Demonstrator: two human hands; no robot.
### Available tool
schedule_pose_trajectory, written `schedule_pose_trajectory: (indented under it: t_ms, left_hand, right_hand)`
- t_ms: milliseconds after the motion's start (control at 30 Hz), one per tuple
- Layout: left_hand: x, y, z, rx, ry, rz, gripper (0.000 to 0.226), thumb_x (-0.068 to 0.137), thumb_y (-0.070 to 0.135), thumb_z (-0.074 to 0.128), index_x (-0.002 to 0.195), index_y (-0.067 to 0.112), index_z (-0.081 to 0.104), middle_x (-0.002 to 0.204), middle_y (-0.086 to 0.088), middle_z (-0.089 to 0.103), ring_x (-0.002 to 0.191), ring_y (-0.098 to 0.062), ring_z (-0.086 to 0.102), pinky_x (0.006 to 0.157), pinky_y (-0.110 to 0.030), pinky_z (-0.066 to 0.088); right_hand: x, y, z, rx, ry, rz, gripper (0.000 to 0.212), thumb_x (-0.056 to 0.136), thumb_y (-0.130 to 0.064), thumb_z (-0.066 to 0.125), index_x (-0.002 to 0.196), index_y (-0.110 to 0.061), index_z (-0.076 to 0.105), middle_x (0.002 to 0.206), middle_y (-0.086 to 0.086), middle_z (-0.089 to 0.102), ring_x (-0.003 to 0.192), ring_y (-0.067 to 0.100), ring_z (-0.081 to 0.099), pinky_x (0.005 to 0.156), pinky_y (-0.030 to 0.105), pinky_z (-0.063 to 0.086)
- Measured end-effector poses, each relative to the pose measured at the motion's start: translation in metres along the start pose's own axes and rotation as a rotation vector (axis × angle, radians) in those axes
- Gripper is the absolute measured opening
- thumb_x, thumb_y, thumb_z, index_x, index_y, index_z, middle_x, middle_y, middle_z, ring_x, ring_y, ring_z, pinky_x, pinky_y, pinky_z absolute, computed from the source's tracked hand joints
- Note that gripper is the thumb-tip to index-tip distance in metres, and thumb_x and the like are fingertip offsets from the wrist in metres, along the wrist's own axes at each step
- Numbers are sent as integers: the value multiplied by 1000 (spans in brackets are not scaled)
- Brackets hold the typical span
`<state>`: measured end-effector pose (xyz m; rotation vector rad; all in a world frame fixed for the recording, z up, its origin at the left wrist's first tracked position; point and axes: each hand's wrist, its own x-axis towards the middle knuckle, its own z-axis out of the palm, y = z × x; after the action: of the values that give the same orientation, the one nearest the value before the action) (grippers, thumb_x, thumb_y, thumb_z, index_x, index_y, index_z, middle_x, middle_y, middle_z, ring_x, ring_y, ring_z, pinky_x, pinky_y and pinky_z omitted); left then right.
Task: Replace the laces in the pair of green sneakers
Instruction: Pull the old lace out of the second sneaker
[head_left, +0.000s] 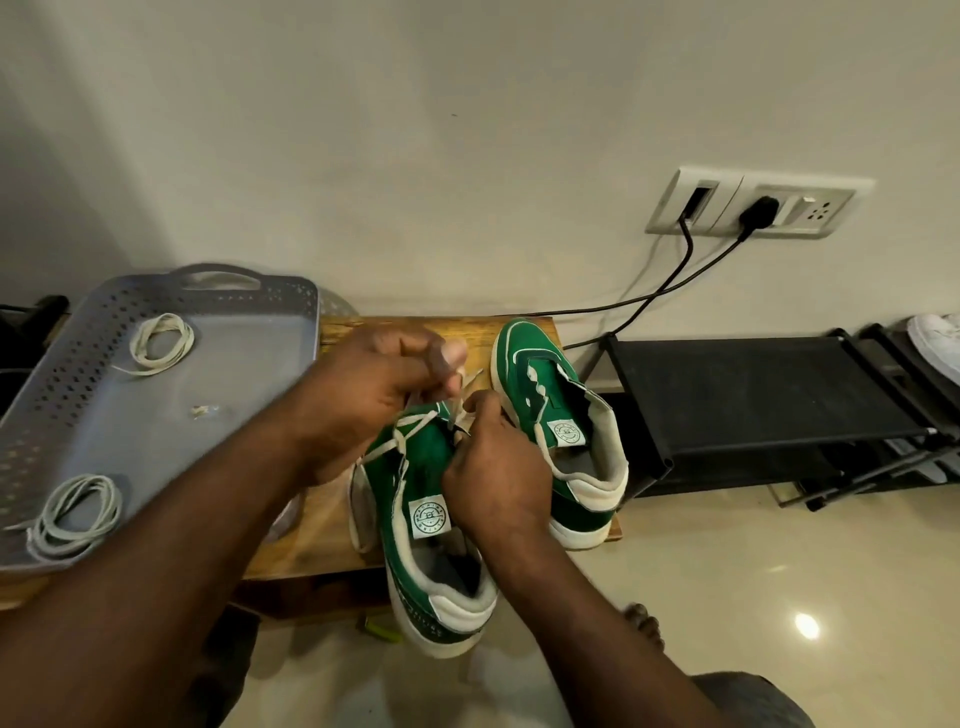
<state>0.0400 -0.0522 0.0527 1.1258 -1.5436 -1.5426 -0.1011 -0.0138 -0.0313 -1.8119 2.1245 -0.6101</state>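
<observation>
My left grip (384, 389) is closed narrow, thumb and fingertips pinching the free end of a cream lace (410, 423) and drawing it up off the shoe. My right grip (498, 473) is curled in tight against the eyelet row of the near green sneaker (431, 457); it seems to pinch the same lace there, though my knuckles hide the exact contact. That sneaker lies on the front edge of the wooden desk (447, 325) with its heel hanging over towards me, and the lace crosses only its forward eyelets. I cannot tell from here whether this lace is going in or coming out. The far green sneaker (550, 374) stands just beside it, touching or nearly so, with no lace that I can see. I judge the job roughly mid-way at best: one shoe is stripped, one is being worked, and neither shows a finished lacing. To my left a grey perforated tray (244, 395) holds two coiled laces well apart, a cream coil (156, 359) towards the back and a paler coil (67, 543) near the front corner, plus a small pale scrap (205, 411) between them.
</observation>
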Motion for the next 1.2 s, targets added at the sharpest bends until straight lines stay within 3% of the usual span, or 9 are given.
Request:
schedule_pose_trajectory:
  t_ms: [100, 167, 367, 533, 633, 767, 867, 1033, 1200]
  left_hand:
    - [-5, 8, -18, -308, -37, -43, 28, 94, 31, 60, 82, 6, 67, 84, -8, 67, 89, -23, 70, 92, -40, 60]
    - [-4, 6, -26, -209, -11, -172, 32, 95, 35, 60, 78, 8, 63, 84, -12, 69, 77, -25, 72, 76, -35, 64]
    - [6, 6, -31, -502, 11, -292, 40, 95, 19, 60, 58, 23, 47, 57, 5, 27, 45, -8, 16, 38, -20, 18]
    - [5, -19, -18, 661, 55, -363, 26, 86, 29, 84, 100, 25, 63, 93, 1, 67, 77, -15, 65, 64, -32, 52]
    - [10, -35, 2, 902, 51, -317, 21, 89, 44, 79, 104, 34, 68, 109, 5, 69, 93, -15, 65, 82, -34, 56]
    - [16, -52, 12, 1187, 113, -277, 23, 96, 49, 66, 102, 30, 78, 93, 2, 69, 82, -18, 64, 76, -37, 59]
    - [21, -53, 18, 986, 166, -154, 19, 100, 36, 66, 93, 23, 79, 99, 3, 63, 88, -18, 61, 76, -33, 50]
    - [15, -25, 10, -107, 292, -266, 30, 108, 17, 51, 84, 7, 65, 83, -7, 77, 83, -30, 75, 93, -47, 57]
    - [23, -25, 6, 73, 516, -355, 29, 105, 21, 52, 82, 6, 63, 67, -11, 59, 55, -27, 59, 74, -39, 44]
  right_hand:
    - [0, 2, -3, 6, 18, -1, 37, 95, -17, 54, 131, -23, 43, 113, 4, 71, 95, 31, 69, 67, 34, 41]
    - [0, 3, -5, 5, 6, 5, 38, 96, -17, 54, 131, -23, 43, 109, 4, 72, 94, 32, 69, 67, 35, 42]
    - [0, 2, -7, 11, -5, 18, 40, 96, -18, 54, 133, -25, 41, 104, 3, 74, 93, 32, 69, 72, 39, 51]
    - [0, 4, -6, 21, -3, 6, 41, 97, -19, 56, 134, -25, 41, 108, 4, 73, 95, 32, 69, 73, 39, 51]
    - [1, 3, -2, 24, 1, 2, 40, 97, -17, 57, 133, -26, 41, 104, 3, 73, 93, 30, 69, 70, 37, 50]
    - [2, 3, 0, 30, 6, -6, 39, 97, -18, 58, 132, -26, 42, 101, 2, 72, 90, 28, 69, 69, 37, 52]
    - [-1, 3, -1, 30, 2, 16, 39, 97, -16, 56, 133, -26, 44, 106, 2, 73, 93, 29, 69, 67, 34, 43]
    - [-2, 4, -2, 23, -3, 22, 43, 97, -15, 56, 137, -24, 46, 125, 3, 69, 102, 30, 68, 72, 35, 45]
    - [-7, -4, 2, 4, -24, -48, 34, 96, -19, 54, 130, -21, 53, 115, 6, 69, 105, 33, 65, 79, 42, 53]
